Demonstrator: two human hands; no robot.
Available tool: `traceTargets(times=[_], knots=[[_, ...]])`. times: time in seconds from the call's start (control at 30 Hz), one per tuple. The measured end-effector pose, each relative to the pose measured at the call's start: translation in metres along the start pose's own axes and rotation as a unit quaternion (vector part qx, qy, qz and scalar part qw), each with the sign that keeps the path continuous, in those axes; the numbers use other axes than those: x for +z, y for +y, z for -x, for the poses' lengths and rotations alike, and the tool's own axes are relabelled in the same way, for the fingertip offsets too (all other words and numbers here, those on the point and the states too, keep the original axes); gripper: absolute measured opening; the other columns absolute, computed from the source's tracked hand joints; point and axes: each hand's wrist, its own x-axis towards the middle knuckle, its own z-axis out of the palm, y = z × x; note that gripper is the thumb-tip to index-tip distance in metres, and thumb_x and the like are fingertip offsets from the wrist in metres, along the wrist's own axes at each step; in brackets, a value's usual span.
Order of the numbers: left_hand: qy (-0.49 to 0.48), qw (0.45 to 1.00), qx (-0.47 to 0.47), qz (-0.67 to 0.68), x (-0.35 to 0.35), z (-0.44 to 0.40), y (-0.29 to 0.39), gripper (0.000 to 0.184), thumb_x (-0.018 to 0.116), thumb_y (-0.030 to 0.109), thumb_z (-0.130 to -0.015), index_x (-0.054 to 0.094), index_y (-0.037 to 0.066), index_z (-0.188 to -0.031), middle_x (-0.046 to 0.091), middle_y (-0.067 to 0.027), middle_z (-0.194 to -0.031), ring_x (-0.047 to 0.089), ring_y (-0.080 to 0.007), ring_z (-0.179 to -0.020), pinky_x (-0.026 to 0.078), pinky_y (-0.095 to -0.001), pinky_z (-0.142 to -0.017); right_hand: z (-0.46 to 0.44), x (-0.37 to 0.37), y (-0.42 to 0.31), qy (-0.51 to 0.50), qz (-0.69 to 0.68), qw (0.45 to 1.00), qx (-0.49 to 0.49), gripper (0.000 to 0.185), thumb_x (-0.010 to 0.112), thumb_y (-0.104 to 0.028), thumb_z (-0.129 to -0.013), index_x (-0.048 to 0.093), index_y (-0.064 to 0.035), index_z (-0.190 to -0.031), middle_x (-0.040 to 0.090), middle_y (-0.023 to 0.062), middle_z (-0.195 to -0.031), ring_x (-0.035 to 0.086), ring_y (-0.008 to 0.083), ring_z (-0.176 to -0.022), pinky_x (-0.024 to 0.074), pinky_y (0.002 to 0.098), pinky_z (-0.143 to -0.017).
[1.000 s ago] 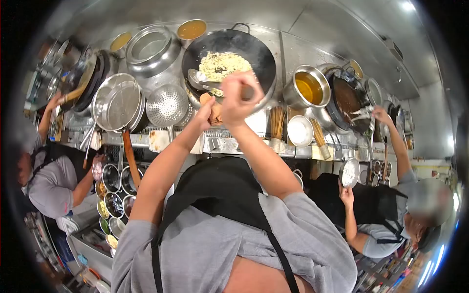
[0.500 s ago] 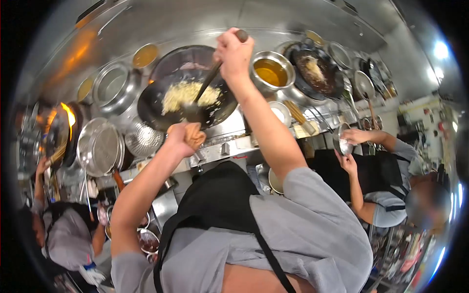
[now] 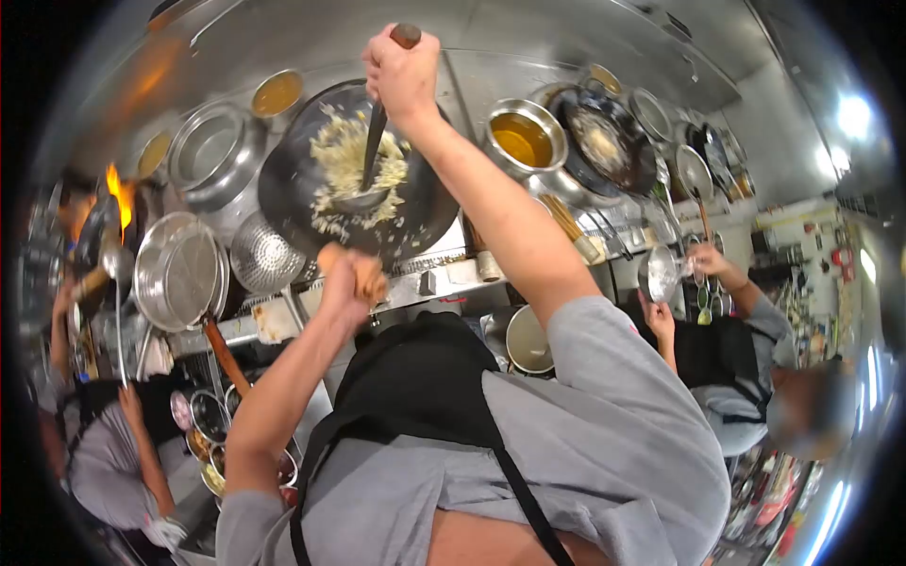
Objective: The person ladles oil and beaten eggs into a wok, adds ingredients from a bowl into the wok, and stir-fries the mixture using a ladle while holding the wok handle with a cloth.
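Note:
A large black wok (image 3: 283, 184) holds loose pale yellow food (image 3: 344, 156), some of it scattered up the wok's side. My right hand (image 3: 406, 80) is closed round the wooden-tipped handle of a ladle (image 3: 374, 141), held steeply over the wok with its bowl down in the food. At the wok's near edge, my left hand (image 3: 347, 281) is wrapped round an orange-brown cloth (image 3: 368, 275). The wok's near handle does not show under the cloth.
Right of the wok stands a pot of amber liquid (image 3: 522, 141), with another wok (image 3: 604, 141) beyond. Strainers (image 3: 177, 274) and a perforated ladle (image 3: 268, 253) lie left. Co-workers stand on both sides; flames (image 3: 119, 198) rise at far left.
My right hand has moved left with the ladle, now more upright. The food is more spread out and tossed about. The right co-worker's hands and bowl have shifted slightly.

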Motion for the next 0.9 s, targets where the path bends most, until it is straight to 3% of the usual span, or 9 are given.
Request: traceTargets(times=[0.07, 0.17, 0.3, 0.43, 0.47, 0.53, 0.67, 0.83, 0.9], knots=[[-0.147, 0.989, -0.009, -0.033, -0.053, -0.067, 0.014, 0.014, 0.049, 0.020, -0.087, 0.052, 0.008, -0.079, 0.052, -0.0049, -0.069, 0.052, -0.0187, -0.058, 0.043, -0.0334, -0.049, -0.020, 0.021, 0.039, -0.016, 0.015, 0.997, -0.072, 0.017, 0.055, -0.003, -0.077, 0.048, -0.0030, -0.062, 0.043, 0.0004, -0.049, 0.040, 0.0092, -0.040, 0.0325, 0.0254, -0.040], [-0.030, 0.989, 0.100, -0.101, -0.112, -0.139, -0.014, 0.010, 0.050, 0.016, -0.084, 0.052, 0.007, -0.083, 0.053, -0.0054, -0.072, 0.055, -0.0209, -0.060, 0.045, -0.0362, -0.047, -0.037, 0.037, 0.037, -0.017, 0.032, 0.968, -0.250, 0.022, 0.053, 0.000, -0.080, 0.047, -0.0076, -0.060, 0.045, -0.0042, -0.056, 0.040, 0.0064, -0.046, 0.0309, 0.0248, -0.041], [0.018, 0.998, 0.060, 0.011, -0.114, -0.115, -0.041, 0.006, 0.050, 0.012, -0.081, 0.053, 0.007, -0.080, 0.052, -0.0061, -0.067, 0.054, -0.0225, -0.055, 0.048, -0.0372, -0.048, -0.002, 0.027, -0.058, -0.157, -0.119, 0.974, -0.113, 0.016, 0.054, -0.003, -0.085, 0.052, -0.0039, -0.069, 0.048, -0.0027, -0.055, 0.043, 0.0062, -0.044, 0.0306, 0.0205, -0.040], [-0.236, 0.969, 0.075, 0.025, -0.114, -0.112, -0.033, 0.006, 0.050, 0.014, -0.080, 0.052, 0.008, -0.079, 0.051, -0.0042, -0.069, 0.051, -0.0206, -0.056, 0.041, -0.0341, -0.047, 0.034, 0.007, -0.041, -0.057, -0.083, 0.991, -0.082, 0.029, 0.048, -0.017, -0.088, 0.046, -0.0064, -0.061, 0.031, -0.0008, -0.046, 0.025, 0.0096, -0.037, 0.0233, 0.0281, -0.037], [0.019, 0.991, 0.119, 0.059, -0.055, -0.076, -0.019, 0.013, 0.049, 0.016, -0.082, 0.050, 0.007, -0.071, 0.046, -0.0038, -0.061, 0.046, -0.0189, -0.049, 0.035, -0.0325, -0.044, 0.042, 0.007, -0.058, -0.048, -0.081, 0.993, -0.075, 0.034, 0.045, -0.025, -0.089, 0.046, -0.0066, -0.060, 0.029, -0.0005, -0.046, 0.024, 0.0103, -0.037, 0.0228, 0.0285, -0.038], [-0.222, 0.971, 0.063, 0.055, -0.101, -0.158, -0.004, 0.012, 0.049, 0.014, -0.084, 0.051, 0.005, -0.076, 0.049, -0.0069, -0.059, 0.047, -0.0229, -0.041, 0.042, -0.0359, -0.042, 0.058, 0.020, -0.116, -0.045, -0.068, 0.992, -0.093, 0.044, 0.041, -0.038, -0.091, 0.044, -0.0070, -0.059, 0.027, -0.0002, -0.045, 0.023, 0.0116, -0.038, 0.0217, 0.0292, -0.038], [-0.013, 0.988, 0.143, -0.051, -0.054, -0.137, 0.018, 0.013, 0.053, 0.018, -0.085, 0.053, 0.005, -0.085, 0.056, -0.0075, -0.067, 0.057, -0.0235, -0.051, 0.048, -0.0364, -0.044, 0.066, 0.014, -0.175, -0.131, -0.050, 0.965, -0.221, 0.051, 0.039, -0.047, -0.089, 0.043, -0.0078, -0.057, 0.027, 0.0006, -0.043, 0.022, 0.0126, -0.038, 0.0202, 0.0290, -0.039], [-0.047, 0.995, 0.060, -0.064, -0.058, -0.091, 0.024, 0.021, 0.061, 0.027, -0.087, 0.053, 0.008, -0.089, 0.060, -0.0067, -0.073, 0.062, -0.0213, -0.062, 0.051, -0.0354, -0.050, 0.094, -0.011, 0.029, 0.040, -0.061, 0.932, -0.354, 0.015, 0.046, -0.008, -0.082, 0.048, -0.0015, -0.069, 0.044, 0.0038, -0.052, 0.038, 0.0099, -0.041, 0.0330, 0.0246, -0.038], [-0.065, 0.996, 0.035, -0.040, -0.063, -0.060, 0.016, 0.019, 0.060, 0.026, -0.088, 0.053, 0.009, -0.089, 0.060, -0.0068, -0.074, 0.062, -0.0202, -0.066, 0.053, -0.0346, -0.054, 0.085, -0.031, 0.074, -0.079, -0.155, 0.969, -0.177, 0.005, 0.048, -0.004, -0.083, 0.047, -0.0014, -0.079, 0.041, 0.0038, -0.059, 0.036, 0.0093, -0.048, 0.0309, 0.0249, -0.044]])
